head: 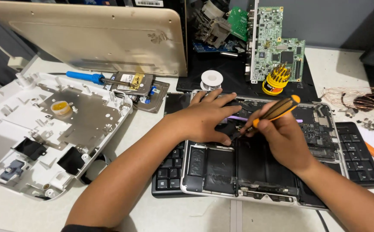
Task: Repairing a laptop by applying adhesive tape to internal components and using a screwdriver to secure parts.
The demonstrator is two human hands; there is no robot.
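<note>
Laptop (255,172), back cover already off, lies at the table's near edge; right hand (288,139) grips a screwdriver (277,111), left hand (204,120) spread flat on its internals

We stood in electronics repair workshop: saw bare green circuit boards (276,43), blue-handled soldering iron (86,77), white solder spool (212,79), yellow screwdriver-bit holder (276,80), opened silver laptop (255,172).

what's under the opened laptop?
A black keyboard sticks out under the opened laptop at both ends. Its middle is covered. Left hand and right hand rest on top.
</note>
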